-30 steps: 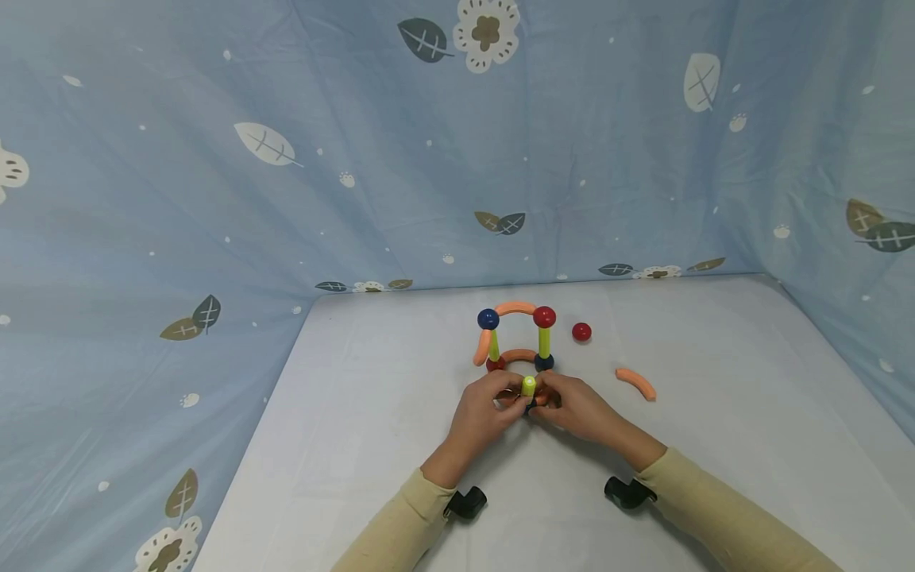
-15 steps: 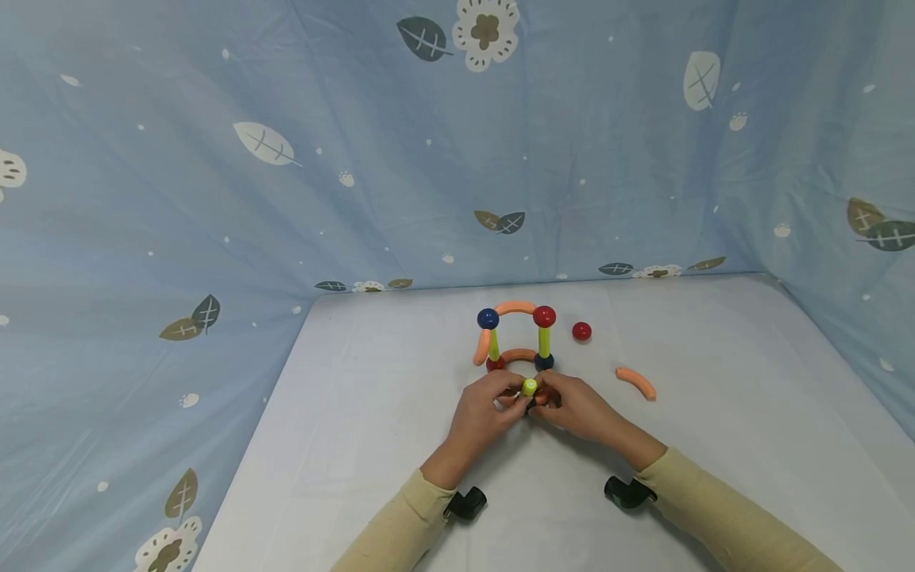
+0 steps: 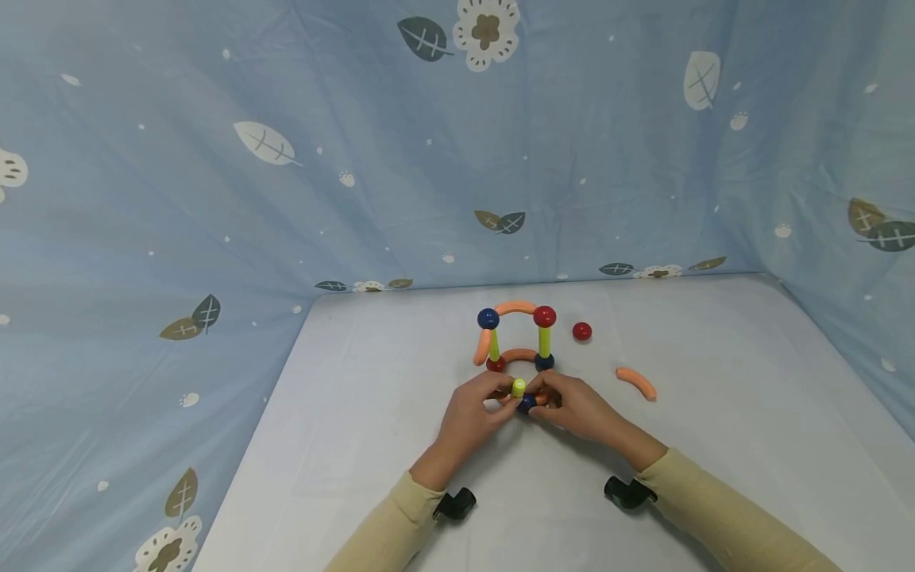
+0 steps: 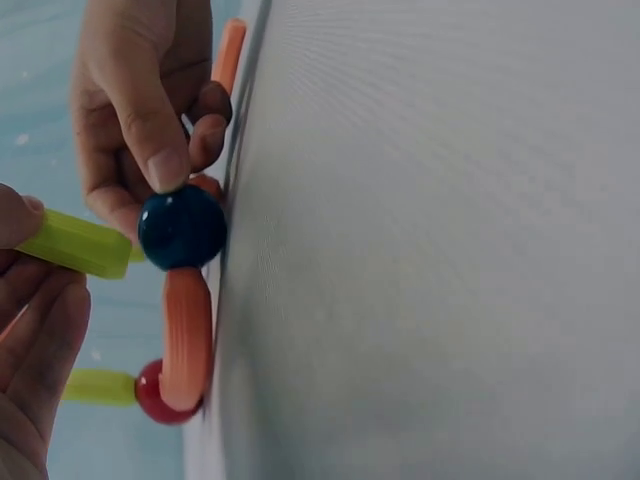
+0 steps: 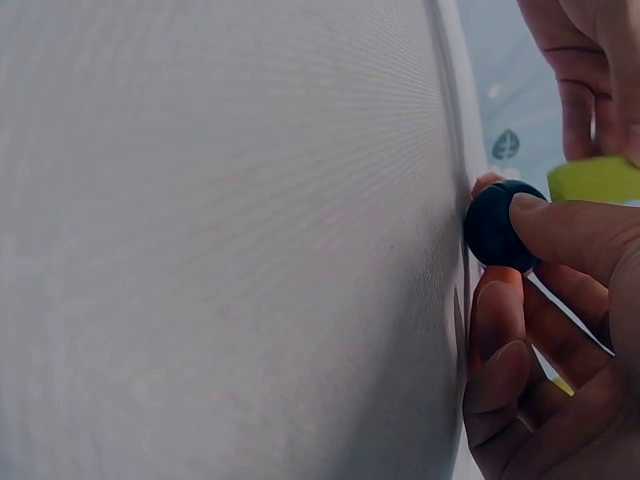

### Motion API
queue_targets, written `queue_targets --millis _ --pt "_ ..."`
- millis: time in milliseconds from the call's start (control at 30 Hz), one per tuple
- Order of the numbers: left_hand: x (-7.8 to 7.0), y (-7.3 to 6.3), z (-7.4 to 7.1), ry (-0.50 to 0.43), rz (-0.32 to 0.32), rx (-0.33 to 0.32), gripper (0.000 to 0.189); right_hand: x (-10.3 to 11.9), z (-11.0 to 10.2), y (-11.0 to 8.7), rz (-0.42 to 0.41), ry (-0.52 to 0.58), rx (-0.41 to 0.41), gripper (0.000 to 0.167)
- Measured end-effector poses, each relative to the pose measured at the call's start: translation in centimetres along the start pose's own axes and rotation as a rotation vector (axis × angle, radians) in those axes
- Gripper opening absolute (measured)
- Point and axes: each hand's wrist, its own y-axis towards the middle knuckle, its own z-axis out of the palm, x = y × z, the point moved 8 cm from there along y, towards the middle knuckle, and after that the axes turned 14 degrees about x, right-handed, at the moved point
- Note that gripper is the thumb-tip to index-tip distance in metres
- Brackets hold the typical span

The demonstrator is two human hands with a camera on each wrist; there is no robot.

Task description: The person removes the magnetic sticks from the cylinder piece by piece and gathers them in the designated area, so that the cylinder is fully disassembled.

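Note:
My left hand (image 3: 468, 417) pinches a short yellow-green magnetic stick (image 4: 85, 243) between thumb and fingers. The stick's end is close to a dark blue ball (image 4: 182, 228); I cannot tell whether they touch. My right hand (image 3: 575, 409) holds that ball, thumb pressed on it and fingers curled beneath. An orange curved stick (image 4: 187, 330) joins the blue ball to a red ball (image 4: 155, 395). Behind the hands stands the rest of the frame, with upright yellow-green sticks (image 3: 545, 342), an upper blue ball (image 3: 488, 318) and an upper red ball (image 3: 545, 316).
A loose red ball (image 3: 582, 331) lies right of the frame. Farther right rests a loose orange curved stick (image 3: 636, 384). Another orange piece (image 3: 482, 348) hangs from the upper blue ball. The white table (image 3: 357, 413) meets a patterned blue cloth (image 3: 400, 159) behind.
My left hand has shifted slightly left with the yellow-green stick, off the top of the near blue ball, which now shows more. The right hand stays in place.

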Motion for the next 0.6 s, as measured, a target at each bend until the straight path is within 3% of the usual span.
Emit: queue_targets --millis 400,600 --pt "3.6 -2.5 -2.3 -0.067 -0.150 -0.008 0.023 -0.3 0.0 0.1 0.041 0.010 0.011 0.030" --pt "4.9 -3.6 -4.0 -0.065 -0.188 -0.034 0.021 -0.5 0.3 0.2 0.061 0.018 0.017 0.030"
